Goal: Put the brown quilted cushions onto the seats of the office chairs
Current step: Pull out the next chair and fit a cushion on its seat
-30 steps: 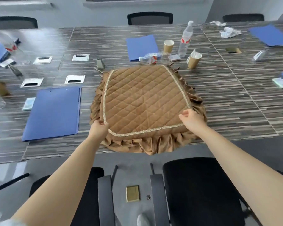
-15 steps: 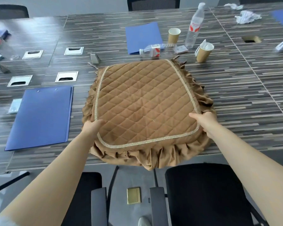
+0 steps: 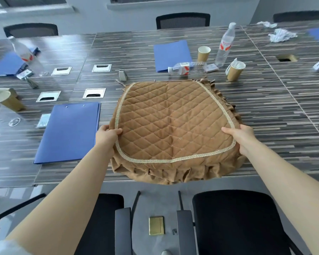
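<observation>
The brown quilted cushion (image 3: 175, 126), edged with pale braid and a pleated frill, lies on the striped bench (image 3: 265, 111) with its near frill hanging over the bench's front edge. The left hand (image 3: 107, 136) grips the cushion's left side, thumb curled on top across the braid, fingers hidden beneath; the right hand (image 3: 239, 138) grips the cushion's right side the same way. Below the cushion's near edge, in front of the bench, stand two black office chairs: one seat (image 3: 236, 221) below the cushion's right half and another seat (image 3: 103, 218) below its left, their grey armrests side by side between them. Left of the cushion a blue folder (image 3: 70, 131) lies flat on the bench. Beyond the cushion's far edge a clear water bottle (image 3: 187, 67) lies on its side, with an upright bottle (image 3: 226, 45) and two brown paper cups nearby, one (image 3: 203, 53) beside another blue folder (image 3: 171, 55)
</observation>
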`<state>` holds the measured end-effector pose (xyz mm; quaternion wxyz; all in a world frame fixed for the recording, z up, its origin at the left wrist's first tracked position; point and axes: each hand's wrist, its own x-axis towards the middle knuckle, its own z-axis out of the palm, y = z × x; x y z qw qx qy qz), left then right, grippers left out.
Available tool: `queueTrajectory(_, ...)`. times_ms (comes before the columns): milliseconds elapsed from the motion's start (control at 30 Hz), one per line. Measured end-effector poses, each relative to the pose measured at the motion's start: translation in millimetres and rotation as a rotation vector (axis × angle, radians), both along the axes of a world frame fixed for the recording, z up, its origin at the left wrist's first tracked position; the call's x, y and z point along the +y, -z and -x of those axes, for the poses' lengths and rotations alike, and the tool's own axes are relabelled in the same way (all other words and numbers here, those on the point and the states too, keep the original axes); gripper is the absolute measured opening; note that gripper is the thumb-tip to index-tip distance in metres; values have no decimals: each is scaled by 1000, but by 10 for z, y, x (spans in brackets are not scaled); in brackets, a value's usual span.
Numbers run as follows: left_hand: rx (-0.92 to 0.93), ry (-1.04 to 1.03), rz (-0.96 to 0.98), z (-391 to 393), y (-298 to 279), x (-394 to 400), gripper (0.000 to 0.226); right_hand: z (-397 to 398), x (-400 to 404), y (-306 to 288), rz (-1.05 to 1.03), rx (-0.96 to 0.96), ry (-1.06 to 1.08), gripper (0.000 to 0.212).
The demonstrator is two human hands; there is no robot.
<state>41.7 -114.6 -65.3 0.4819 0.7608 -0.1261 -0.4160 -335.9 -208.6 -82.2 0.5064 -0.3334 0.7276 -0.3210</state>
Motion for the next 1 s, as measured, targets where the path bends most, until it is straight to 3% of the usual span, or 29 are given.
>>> queueTrajectory(233,-48,-40,68,-167,-294,671,42,-175,647,-432,103,-66,5,28)
queueTrajectory(433,-29,-95,124,-469,-415,1798,40,-448,1570,-687,215,-74,-10,34)
queueTrajectory(533,8,-130,150,-697,-465,2484,43,-658,2133,-714,285,-55,-17,64)
queueTrajectory(767,-23,-208,170,-1240,-650,4275,40,-1407,3790,-911,380,-76,-60,24)
queueTrajectory(900,-59,-237,110,-1430,-804,5256,36,-1801,4561,-1026,438,43,-135,34)
queueTrajectory(1000,-50,-261,9,-1507,-773,5779,29,-2014,4909,-1166,505,99,-233,29)
